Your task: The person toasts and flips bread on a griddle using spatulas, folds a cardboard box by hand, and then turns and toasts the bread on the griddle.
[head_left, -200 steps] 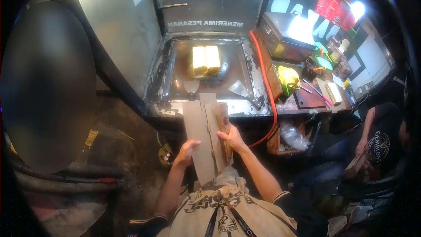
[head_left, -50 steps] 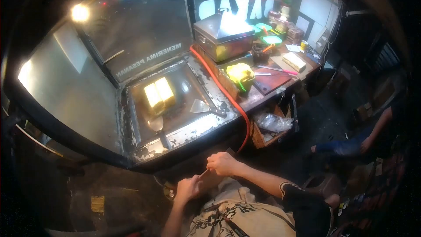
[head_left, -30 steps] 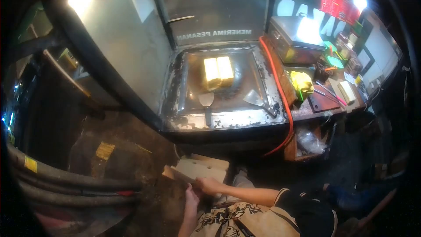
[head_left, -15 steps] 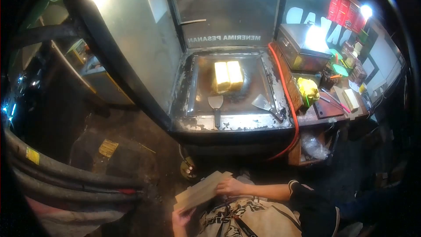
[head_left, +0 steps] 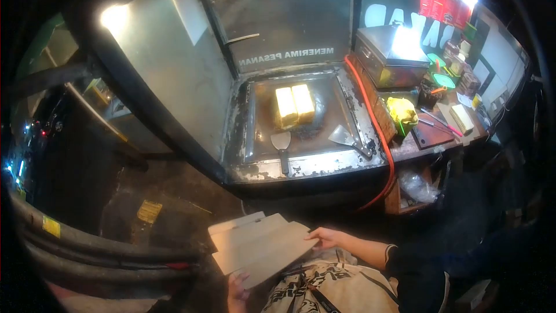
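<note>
Before the griddle (head_left: 263, 107), left hand (head_left: 237, 287) and right hand (head_left: 325, 236) are gripping a cardboard box blank (head_left: 263, 249), creased but unclosed.

Cardboard (head_left: 263, 247): creased, several panels
Left hand (head_left: 238, 290): holds its lower-left edge
Right hand (head_left: 325, 237): grips its right corner
Griddle (head_left: 266, 124): two pale blocks (head_left: 286, 107), two scrapers (head_left: 281, 141)

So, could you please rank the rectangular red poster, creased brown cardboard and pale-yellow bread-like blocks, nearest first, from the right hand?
1. Cardboard: in that hand.
2. Bread-like blocks: ahead, slightly left.
3. Poster: far upper right.
</note>
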`<act>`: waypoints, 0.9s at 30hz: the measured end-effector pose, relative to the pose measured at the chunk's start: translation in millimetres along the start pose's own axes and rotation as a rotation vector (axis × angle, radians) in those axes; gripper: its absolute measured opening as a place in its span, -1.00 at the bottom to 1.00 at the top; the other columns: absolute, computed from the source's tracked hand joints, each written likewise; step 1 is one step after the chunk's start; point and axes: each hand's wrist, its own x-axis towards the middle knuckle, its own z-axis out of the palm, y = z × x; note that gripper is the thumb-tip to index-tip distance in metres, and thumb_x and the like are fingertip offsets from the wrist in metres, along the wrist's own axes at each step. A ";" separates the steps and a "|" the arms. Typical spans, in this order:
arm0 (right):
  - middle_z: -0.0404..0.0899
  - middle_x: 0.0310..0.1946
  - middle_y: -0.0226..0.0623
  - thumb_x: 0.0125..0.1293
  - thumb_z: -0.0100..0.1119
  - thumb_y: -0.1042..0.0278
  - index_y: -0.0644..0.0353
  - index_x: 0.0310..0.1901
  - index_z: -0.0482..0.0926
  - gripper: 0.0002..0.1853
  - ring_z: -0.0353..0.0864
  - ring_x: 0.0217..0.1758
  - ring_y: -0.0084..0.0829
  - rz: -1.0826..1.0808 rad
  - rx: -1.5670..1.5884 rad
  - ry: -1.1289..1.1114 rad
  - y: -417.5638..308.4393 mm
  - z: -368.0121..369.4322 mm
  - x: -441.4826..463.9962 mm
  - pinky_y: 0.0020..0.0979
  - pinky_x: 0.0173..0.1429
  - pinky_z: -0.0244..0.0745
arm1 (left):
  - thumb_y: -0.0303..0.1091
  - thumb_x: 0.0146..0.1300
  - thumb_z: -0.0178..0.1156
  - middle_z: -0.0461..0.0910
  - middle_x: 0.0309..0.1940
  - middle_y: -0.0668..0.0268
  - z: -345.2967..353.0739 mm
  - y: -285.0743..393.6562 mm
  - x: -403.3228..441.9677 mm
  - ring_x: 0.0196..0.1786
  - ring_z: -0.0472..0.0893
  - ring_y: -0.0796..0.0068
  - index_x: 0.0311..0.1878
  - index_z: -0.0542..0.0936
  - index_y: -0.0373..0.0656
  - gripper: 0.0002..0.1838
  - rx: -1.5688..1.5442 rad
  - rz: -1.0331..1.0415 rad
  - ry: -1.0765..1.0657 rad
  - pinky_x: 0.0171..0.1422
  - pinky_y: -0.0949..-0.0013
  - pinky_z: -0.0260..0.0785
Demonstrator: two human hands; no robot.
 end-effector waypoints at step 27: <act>0.58 -0.24 0.17 0.17 0.00 0.25 0.32 -0.18 0.57 -0.68 0.61 -0.11 0.01 -0.620 -1.195 0.356 -26.7 77.2 4.3 -0.17 -0.02 0.47 | -0.35 0.25 0.07 0.53 -0.05 0.10 -22.4 -31.6 37.9 -0.01 0.54 0.17 0.13 0.42 -0.26 -0.61 -0.183 -0.149 -0.168 0.08 0.06 0.43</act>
